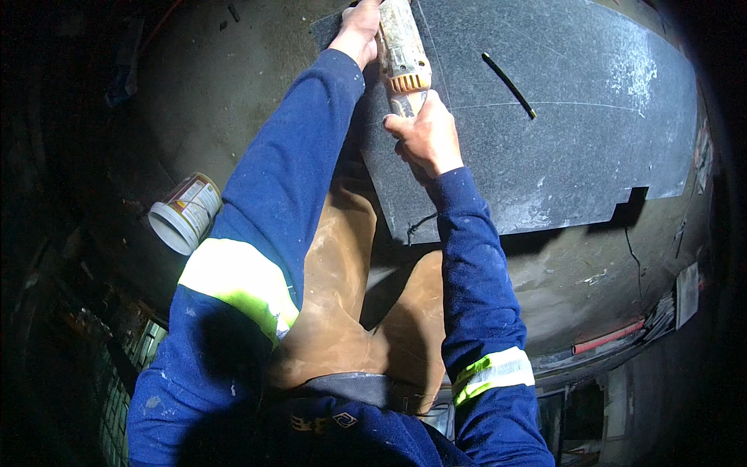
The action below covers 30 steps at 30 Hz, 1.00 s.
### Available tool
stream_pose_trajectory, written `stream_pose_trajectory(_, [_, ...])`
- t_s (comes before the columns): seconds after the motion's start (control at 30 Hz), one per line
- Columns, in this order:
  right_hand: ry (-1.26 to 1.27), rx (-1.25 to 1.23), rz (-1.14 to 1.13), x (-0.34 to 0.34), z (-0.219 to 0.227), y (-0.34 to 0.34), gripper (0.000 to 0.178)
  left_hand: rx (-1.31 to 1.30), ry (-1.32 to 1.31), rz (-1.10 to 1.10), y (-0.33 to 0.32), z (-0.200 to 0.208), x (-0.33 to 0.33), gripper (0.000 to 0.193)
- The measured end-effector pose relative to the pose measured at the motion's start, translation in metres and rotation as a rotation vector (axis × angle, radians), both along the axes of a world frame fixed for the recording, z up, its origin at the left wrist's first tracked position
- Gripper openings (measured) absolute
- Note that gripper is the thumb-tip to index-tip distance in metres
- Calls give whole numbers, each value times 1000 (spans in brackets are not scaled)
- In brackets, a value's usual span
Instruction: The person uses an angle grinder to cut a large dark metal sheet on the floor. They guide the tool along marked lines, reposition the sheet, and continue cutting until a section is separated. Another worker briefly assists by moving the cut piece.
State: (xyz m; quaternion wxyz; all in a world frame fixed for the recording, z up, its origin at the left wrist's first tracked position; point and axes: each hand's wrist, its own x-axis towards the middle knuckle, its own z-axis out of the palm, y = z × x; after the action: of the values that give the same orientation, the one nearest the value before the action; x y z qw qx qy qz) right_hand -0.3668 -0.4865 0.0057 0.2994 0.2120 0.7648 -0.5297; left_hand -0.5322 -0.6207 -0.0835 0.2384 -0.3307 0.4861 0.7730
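An angle grinder [403, 48], dusty with an orange vented band, points away from me at the top of the view. My right hand [433, 138] is closed round its rear body. My left hand [360, 33] grips it near the front end, and the fingers are partly cut off by the upper edge. The grinder's head and disc are out of view. Under it lies a large dark grey slab [560, 156] with thin pale lines drawn across it. A black pencil-like marker [508, 86] rests on the slab, right of my right hand.
A white bucket [177, 226] with a printed label lies tipped on the floor at left. The slab's near edge has a stepped notch at right. A dark cord [421, 224] shows by its near left corner. Beyond the notch lies a red bar [608, 337].
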Motion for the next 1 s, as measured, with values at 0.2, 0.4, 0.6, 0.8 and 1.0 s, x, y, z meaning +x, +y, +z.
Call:
stream_pose_trajectory(0.2, [-16, 20, 17, -4, -1, 1, 66, -12, -5, -27, 2, 3, -2, 40])
stream_pose_trajectory(0.4, [-52, -34, -9, -5, -14, 0, 68, -99, -8, -23, 5, 3, -8, 37])
stream_pose_trajectory(0.6, [-39, -62, 3, -7, -20, 0, 69, -74, -43, 10, 5, -3, -14, 35])
stream_pose_trajectory(0.8, [-20, -41, 18, 1, -12, 3, 67, -125, -47, 3, 9, 3, -7, 39])
stream_pose_trajectory(1.0, [-176, -184, -73, 6, 16, 5, 57, -169, -77, 18, 16, 14, 7, 33])
